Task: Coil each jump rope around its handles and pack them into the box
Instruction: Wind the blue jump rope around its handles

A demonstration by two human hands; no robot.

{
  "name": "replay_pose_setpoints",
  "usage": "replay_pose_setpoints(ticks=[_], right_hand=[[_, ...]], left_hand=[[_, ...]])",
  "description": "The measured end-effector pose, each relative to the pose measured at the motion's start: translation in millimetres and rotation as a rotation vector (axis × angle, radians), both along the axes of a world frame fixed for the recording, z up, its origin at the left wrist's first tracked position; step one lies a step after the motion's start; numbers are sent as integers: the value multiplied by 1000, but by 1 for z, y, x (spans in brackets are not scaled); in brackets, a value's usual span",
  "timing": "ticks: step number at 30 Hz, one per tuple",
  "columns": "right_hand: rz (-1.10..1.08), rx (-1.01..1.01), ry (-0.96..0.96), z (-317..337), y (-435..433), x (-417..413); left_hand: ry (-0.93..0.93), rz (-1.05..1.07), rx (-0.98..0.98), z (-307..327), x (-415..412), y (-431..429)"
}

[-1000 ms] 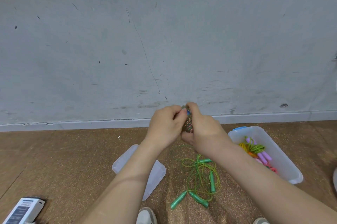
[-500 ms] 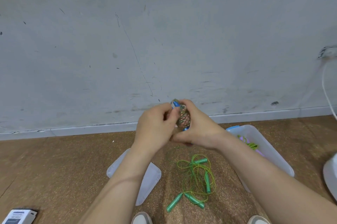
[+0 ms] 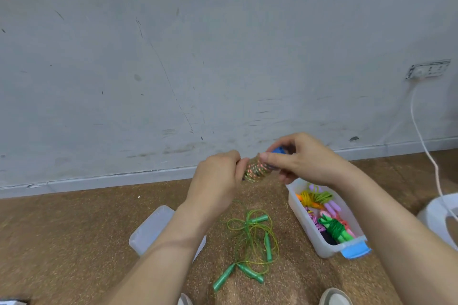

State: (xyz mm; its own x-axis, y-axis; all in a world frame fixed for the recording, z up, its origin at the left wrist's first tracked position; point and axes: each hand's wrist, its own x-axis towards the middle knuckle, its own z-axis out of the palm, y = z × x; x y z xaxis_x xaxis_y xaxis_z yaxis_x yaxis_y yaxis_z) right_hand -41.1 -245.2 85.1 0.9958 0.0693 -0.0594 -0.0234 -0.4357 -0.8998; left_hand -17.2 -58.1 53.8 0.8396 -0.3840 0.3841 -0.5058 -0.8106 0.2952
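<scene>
Between the two hands, held in the air in front of the grey wall (image 3: 198, 44), is a coiled jump rope (image 3: 255, 170). Its cord is wound tightly round the handles in green, yellow and pink turns. Its long axis is tilted, running from about 8 o'clock to 2 o'clock, with the blue handle end (image 3: 278, 150) pointing up toward 2 o'clock.

The left hand (image 3: 218, 180) comes up from 7 o'clock with its back to the camera. Its fingers are curled round the lower end of the bundle, which they hide. The right hand (image 3: 307, 161) reaches in from 4 o'clock. Its thumb (image 3: 270, 156) lies pressed along the top of the coil, and its fingers curl round the blue end from behind, pinching it.

At 5 o'clock from the hands an open white box (image 3: 304, 223) stands on the brown floor (image 3: 74, 242), holding coiled ropes (image 3: 332, 225) in orange, purple, pink and green. At 6 o'clock loose green jump ropes (image 3: 268, 245) lie tangled on the floor. The box lid (image 3: 151, 227) lies flat at 7 o'clock, partly under the left forearm. A white cable (image 3: 421, 136) hangs from a wall socket (image 3: 427, 72) at 2 o'clock.
</scene>
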Motion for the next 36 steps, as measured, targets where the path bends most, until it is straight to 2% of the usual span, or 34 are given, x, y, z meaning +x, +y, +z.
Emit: replay_pose_setpoints(ticks=[3, 7, 9, 13, 16, 19, 22, 25, 30, 33, 36], right_hand=[[-30, -6, 41, 2, -19, -6], [-49, 215, 159, 6, -47, -19], [-69, 228, 206, 4, -65, -22], [-146, 85, 300, -9, -97, -14], [-135, -131, 368, -29, -120, -10], [-207, -233, 378, -71, -147, -13], [-312, -226, 377, -135, -168, -19], [-410, -226, 356, -201, -177, -18], [-521, -340, 198, -279, -182, 15], [-536, -322, 130, -311, -183, 45], [-511, -334, 116, -334, -182, 71]], left_hand=[[112, -24, -221, -5, -6, -18], [287, 55, -545, -11, 3, -43], [367, 57, -558, -10, 9, -63], [571, 7, -588, -19, 19, -109], [671, 7, -569, -49, 22, -143], [837, 13, -574, -93, 13, -171], [969, 42, -567, -141, 9, -188], [1017, 40, -503, -187, 18, -200], [1044, 29, -343, -246, 47, -220], [1016, -6, -256, -269, 71, -231], [891, -27, -18, -291, 94, -234]])
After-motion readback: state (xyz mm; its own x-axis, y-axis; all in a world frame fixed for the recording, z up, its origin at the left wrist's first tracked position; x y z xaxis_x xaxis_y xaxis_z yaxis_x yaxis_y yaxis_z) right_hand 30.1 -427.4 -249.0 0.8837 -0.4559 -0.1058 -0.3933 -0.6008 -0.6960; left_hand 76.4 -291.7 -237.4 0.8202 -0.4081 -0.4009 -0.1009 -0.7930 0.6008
